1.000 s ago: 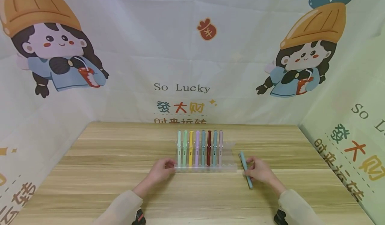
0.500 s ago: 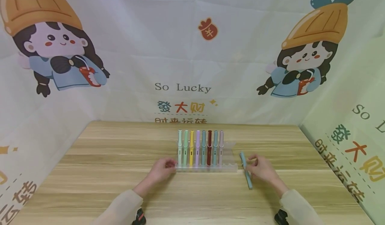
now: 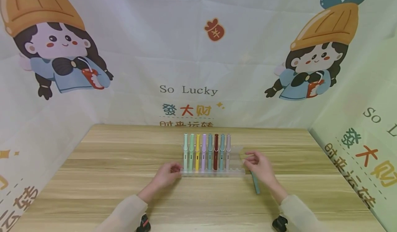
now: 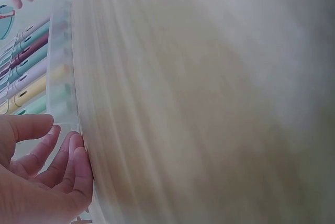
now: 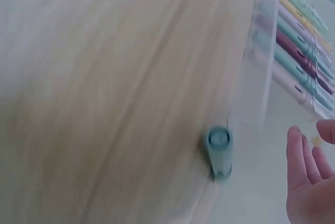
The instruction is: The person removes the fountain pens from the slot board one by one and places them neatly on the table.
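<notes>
Across the cloth backdrop (image 3: 139, 46), "So Lucky" (image 3: 188, 90) is printed in the centre of the head frame, with 發大财 (image 3: 186, 110) below it; the line beneath, 时来运转 (image 3: 186, 124), is cut off by the far edge of the worktop (image 3: 124, 156). At the right edge, 發大财 and 时来运转 are repeated on the side wall, where the English line is cropped to "So L" (image 3: 379, 123). A red pouch (image 3: 214, 30) marked with a currency-like sign is printed at upper centre. No lettering can be made out on the pens.

Eight pens (image 3: 207, 153) are lined up in a transparent rack (image 3: 237, 172) at lower centre: pale mint, green, yellow, lilac, teal, dark red, teal and dusty pink, from left to right. The left end of the rack is held by the left hand (image 3: 168, 174), its fingers curled and clamped with the thumb at the corner. Near the right end, the right hand (image 3: 260, 166) is held with fingers extended and thumb apart, nothing gripped; whether the rack is touched by it cannot be told. A loose teal pen (image 3: 255, 184) is laid slantwise on the worktop just right of the rack, its upper part hidden by the right hand in the head view. Both wrists are covered by cream sleeves (image 3: 126, 213).
</notes>
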Motion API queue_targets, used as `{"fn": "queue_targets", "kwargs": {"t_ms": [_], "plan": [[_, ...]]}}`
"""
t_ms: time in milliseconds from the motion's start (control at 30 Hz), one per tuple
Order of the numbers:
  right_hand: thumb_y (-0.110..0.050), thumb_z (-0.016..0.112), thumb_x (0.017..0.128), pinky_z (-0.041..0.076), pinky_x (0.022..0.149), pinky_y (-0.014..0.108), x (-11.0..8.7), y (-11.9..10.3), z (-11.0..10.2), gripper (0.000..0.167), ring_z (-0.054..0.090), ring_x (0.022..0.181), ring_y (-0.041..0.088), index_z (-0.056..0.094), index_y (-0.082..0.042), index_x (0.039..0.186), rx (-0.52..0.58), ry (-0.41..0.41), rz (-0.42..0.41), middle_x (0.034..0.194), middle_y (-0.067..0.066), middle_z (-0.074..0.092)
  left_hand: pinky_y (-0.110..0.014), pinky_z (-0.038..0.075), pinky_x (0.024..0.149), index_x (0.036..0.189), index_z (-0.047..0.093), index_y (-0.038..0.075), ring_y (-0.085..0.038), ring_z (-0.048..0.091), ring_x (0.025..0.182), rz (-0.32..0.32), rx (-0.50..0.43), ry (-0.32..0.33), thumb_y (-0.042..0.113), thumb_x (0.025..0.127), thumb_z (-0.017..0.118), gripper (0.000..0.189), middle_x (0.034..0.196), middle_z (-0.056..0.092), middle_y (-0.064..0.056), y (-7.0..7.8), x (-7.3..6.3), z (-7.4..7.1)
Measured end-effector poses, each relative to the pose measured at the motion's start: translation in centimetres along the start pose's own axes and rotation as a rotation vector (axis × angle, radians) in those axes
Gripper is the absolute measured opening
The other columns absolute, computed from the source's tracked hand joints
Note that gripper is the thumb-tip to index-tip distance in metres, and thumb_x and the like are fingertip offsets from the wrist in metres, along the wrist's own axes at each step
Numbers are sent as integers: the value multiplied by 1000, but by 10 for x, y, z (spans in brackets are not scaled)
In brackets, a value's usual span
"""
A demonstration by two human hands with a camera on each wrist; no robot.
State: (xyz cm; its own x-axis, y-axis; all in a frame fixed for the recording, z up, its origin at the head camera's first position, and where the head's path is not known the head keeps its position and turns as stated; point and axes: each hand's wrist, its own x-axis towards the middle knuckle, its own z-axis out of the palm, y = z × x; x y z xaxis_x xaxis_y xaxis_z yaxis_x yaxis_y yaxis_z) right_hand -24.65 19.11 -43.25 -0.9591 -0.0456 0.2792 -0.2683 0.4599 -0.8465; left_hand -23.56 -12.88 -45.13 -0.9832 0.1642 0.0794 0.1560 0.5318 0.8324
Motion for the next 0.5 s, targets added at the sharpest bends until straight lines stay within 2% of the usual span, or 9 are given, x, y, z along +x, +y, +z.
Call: {"fn": "queue_targets", "kwargs": {"t_ms": [233, 500], "plan": [[3, 61, 78, 50, 68, 29, 5, 2, 19, 32, 59, 85, 30, 52, 5, 109, 85, 9, 19, 95, 21, 61, -35, 47, 71, 93, 58, -6, -22, 54, 78, 1, 11, -1, -3, 76, 60, 17, 81, 57, -7, -1, 0, 0], [6, 59, 77, 50, 72, 32, 10, -4, 34, 35, 58, 88, 33, 50, 7, 111, 154, 25, 31, 97, 24, 59, -35, 47, 72, 93, 58, -5, -21, 54, 78, -10, 1, 1, -3, 75, 60, 17, 81, 57, -6, -1, 1, 1]]}}
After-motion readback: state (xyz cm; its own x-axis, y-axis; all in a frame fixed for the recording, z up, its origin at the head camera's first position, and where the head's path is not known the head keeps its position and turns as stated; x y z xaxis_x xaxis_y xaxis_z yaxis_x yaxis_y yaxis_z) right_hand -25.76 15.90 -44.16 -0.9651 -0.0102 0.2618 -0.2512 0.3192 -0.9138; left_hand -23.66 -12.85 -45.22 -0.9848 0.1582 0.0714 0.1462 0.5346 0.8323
